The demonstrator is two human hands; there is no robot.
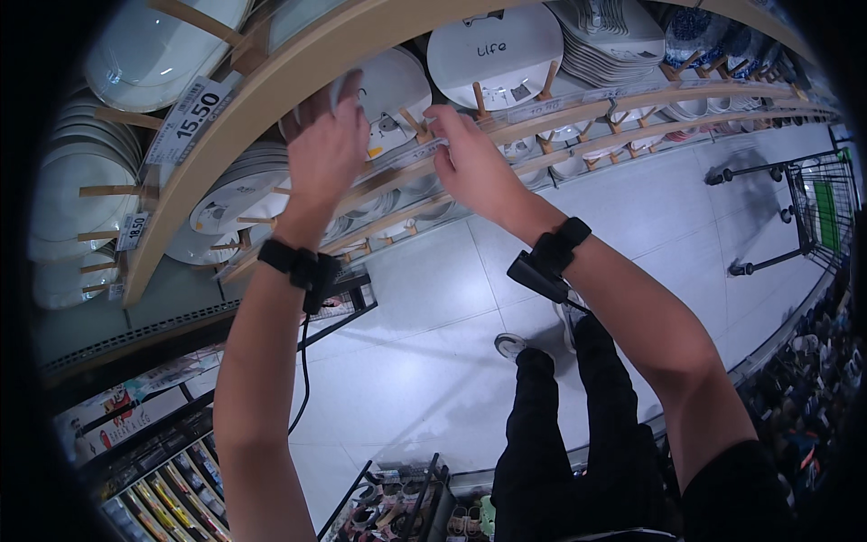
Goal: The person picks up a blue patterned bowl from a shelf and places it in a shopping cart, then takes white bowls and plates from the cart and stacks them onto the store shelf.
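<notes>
My left hand (328, 139) reaches under the upper shelf edge, its fingers among the rims of upright white plates. Whether it grips one of them is hidden by the hand itself. Just to its right leans a white plate with a cat drawing (393, 101), held up in front by a wooden peg (412, 123). My right hand (471, 166) is at the shelf's front rail, beside that peg, with thumb and fingers apart and nothing between them. A larger white plate with lettering and cat drawings (498, 61) rests behind two pegs further right. Both wrists wear black strapped devices.
A curved wooden shelf edge (298, 61) with price tags runs above my left hand. Stacked plates (240, 183) stand lower left. Lower shelf tiers hold more dishes. A wire shopping cart (823, 210) stands at right on the pale tiled floor (433, 359). A rack (399, 501) is at the bottom.
</notes>
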